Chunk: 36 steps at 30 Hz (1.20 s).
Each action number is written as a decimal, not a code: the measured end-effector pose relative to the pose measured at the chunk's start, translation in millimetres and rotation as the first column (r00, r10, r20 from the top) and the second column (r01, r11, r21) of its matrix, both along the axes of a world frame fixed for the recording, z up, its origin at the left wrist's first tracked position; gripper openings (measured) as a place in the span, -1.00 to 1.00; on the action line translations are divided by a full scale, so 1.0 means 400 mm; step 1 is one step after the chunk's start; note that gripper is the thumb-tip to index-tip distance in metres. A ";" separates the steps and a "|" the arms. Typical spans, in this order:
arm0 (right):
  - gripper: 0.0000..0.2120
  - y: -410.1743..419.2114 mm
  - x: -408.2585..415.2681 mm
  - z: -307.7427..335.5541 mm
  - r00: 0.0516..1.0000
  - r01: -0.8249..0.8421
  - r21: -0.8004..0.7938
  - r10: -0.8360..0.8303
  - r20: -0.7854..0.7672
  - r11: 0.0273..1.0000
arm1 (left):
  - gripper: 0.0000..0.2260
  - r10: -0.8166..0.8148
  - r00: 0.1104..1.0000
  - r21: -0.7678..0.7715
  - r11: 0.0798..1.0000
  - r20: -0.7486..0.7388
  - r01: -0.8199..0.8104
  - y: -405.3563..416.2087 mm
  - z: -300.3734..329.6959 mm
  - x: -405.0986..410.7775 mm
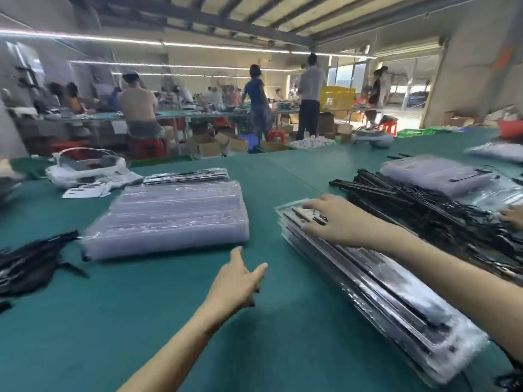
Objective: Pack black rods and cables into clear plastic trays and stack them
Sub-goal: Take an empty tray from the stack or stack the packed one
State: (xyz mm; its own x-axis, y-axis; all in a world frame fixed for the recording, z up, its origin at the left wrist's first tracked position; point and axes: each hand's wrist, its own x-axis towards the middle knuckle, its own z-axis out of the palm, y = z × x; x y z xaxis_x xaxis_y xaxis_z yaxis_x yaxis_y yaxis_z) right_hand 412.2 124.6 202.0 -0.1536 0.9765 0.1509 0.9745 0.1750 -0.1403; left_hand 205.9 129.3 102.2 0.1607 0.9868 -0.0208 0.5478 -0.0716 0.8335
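Resting flat on the far end of a stack of packed trays, the person's right hand has its fingers spread and fairly straight, pressing down on the top tray without curling round anything. The stack lies at the right of the green table, running from near the table's middle back toward the camera. Its trays are clear, glossy plastic, long and narrow, and through them show black rods lying lengthwise with a paler insert under the fingertips. Any printing on that insert is too blurred to read.

The left hand hovers over bare tabletop between the two stacks, open, with forefinger and thumb extended and nothing held.

To the left sits a taller stack of empty trays, milky and translucent, with a thin flat pile of packed ones just behind it. Right of the packed stack lies a loose heap of black rods and cables, tangled together, and behind that another pile of clear trays with a single rod lying on top. A dark bundle of cables lies at the table's left edge. White sheets near the far left carry dark print, illegible at this blur.
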 end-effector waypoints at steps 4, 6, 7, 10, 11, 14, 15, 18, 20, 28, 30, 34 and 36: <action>-0.58 0.172 -0.296 -0.048 0.960 -0.270 -0.061 0.274 0.064 0.961 | -0.45 0.185 0.901 0.221 0.970 -0.392 -0.103 0.080 0.005 -0.251; -0.61 0.253 -0.416 -0.077 0.943 -0.327 -0.028 0.328 0.052 0.945 | -0.47 0.199 0.826 0.255 0.964 -0.527 -0.069 0.102 -0.009 -0.350; -0.63 0.289 -0.467 -0.090 0.938 -0.346 -0.020 0.346 0.005 0.938 | -0.47 0.196 0.788 0.261 0.964 -0.584 -0.047 0.112 -0.019 -0.392; -0.68 0.377 -0.588 -0.135 0.918 -0.380 -0.045 0.371 -0.141 0.924 | -0.44 0.191 0.697 0.259 0.966 -0.691 -0.008 0.139 -0.044 -0.487; -0.70 0.401 -0.615 -0.150 0.912 -0.384 -0.049 0.371 -0.173 0.922 | -0.44 0.189 0.681 0.258 0.966 -0.707 0.000 0.149 -0.055 -0.508; -0.77 0.465 -0.648 -0.174 0.891 -0.394 -0.058 0.367 -0.266 0.917 | -0.44 0.201 0.702 0.289 0.957 -0.683 0.007 0.175 -0.092 -0.542; -0.78 0.486 -0.644 -0.173 0.880 -0.409 -0.083 0.369 -0.300 0.909 | -0.44 0.209 0.719 0.314 0.949 -0.663 0.013 0.185 -0.103 -0.548; -0.73 0.528 -0.620 -0.161 0.844 -0.456 -0.215 0.343 -0.413 0.864 | -0.44 0.254 0.713 0.422 0.905 -0.653 0.064 0.216 -0.124 -0.552; -0.73 0.546 -0.612 -0.161 0.815 -0.474 -0.283 0.293 -0.500 0.834 | -0.43 0.312 0.700 0.511 0.855 -0.643 0.087 0.236 -0.125 -0.543; -0.83 0.588 -0.604 -0.135 0.774 -0.537 -0.527 0.136 -0.619 0.659 | -0.42 0.382 0.695 0.612 0.784 -0.610 0.107 0.271 -0.127 -0.512; -0.81 0.595 -0.607 -0.131 0.784 -0.533 -0.557 0.124 -0.609 0.637 | -0.40 0.375 0.707 0.610 0.786 -0.599 0.100 0.272 -0.137 -0.512; -0.85 0.599 -0.608 -0.127 0.784 -0.539 -0.568 0.124 -0.608 0.622 | -0.36 0.365 0.761 0.626 0.777 -0.536 0.068 0.271 -0.140 -0.504; -0.83 0.602 -0.607 -0.132 0.781 -0.540 -0.549 0.137 -0.609 0.638 | -0.33 0.373 0.765 0.641 0.765 -0.525 0.067 0.268 -0.139 -0.504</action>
